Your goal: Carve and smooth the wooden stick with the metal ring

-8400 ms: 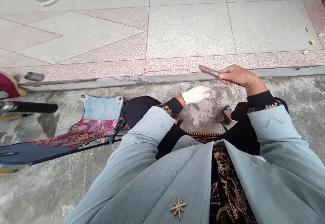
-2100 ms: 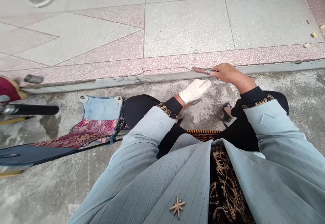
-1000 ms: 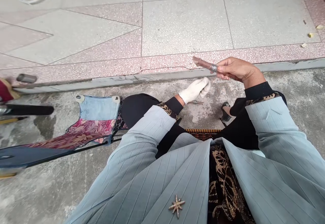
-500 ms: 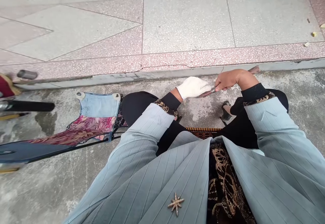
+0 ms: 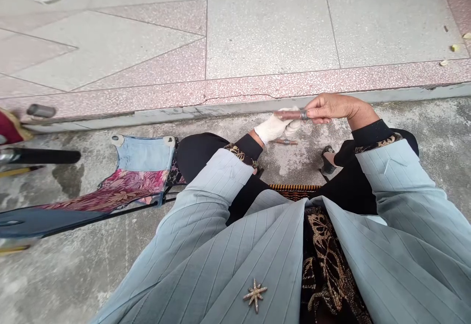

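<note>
Stick [image 5: 289,114] grasped beside wire [image 5: 303,114] by right hand [image 5: 331,107]; other end overlapped with gloved left hand [image 5: 271,129], grip indeterminable. Second stick [image 5: 288,142] seen on ground [image 5: 91,255].

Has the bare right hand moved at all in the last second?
Yes, slightly toward the person. A second ago, the right hand, holding a stick, overlapped the pink border; now it shows just below that border.
</note>
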{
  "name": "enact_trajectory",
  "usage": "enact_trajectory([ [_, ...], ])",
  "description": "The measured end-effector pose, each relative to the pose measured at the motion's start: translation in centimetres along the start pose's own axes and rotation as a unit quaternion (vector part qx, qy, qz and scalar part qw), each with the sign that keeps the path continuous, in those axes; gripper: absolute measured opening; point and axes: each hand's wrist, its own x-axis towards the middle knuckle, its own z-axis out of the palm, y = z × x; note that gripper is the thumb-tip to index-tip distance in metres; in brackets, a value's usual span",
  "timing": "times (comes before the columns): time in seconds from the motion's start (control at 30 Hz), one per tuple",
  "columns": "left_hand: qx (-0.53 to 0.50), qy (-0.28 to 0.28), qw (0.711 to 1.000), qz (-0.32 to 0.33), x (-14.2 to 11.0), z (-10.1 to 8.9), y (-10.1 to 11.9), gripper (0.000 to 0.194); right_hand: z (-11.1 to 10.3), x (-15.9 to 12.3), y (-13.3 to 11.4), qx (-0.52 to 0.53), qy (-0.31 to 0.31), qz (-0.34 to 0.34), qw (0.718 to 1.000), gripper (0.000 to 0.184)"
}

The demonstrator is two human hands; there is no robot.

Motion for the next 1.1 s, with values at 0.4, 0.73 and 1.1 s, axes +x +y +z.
enact_trajectory([
  [0.4, 0.440, -0.060, 0.896, 0.025, -0.6, -0.5, 0.9, 0.052, -0.6, 2.1, 1.3, -0.265, 0.280, 0.180, 0.905, 0.044],
  [0.73, 0.422, -0.136, 0.896, 0.040, -0.8, -2.1, 2.5, 0.047, 1.0, 2.5, 1.1, -0.237, -0.180, 0.156, 0.942, 0.041],
  [1.1, 0.077, -0.044, 0.996, 0.019, -0.9, -0.3, 1.3, 0.056, -0.2, -1.5, -1.1, 0.078, 0.333, -0.024, 0.939, 0.061],
])
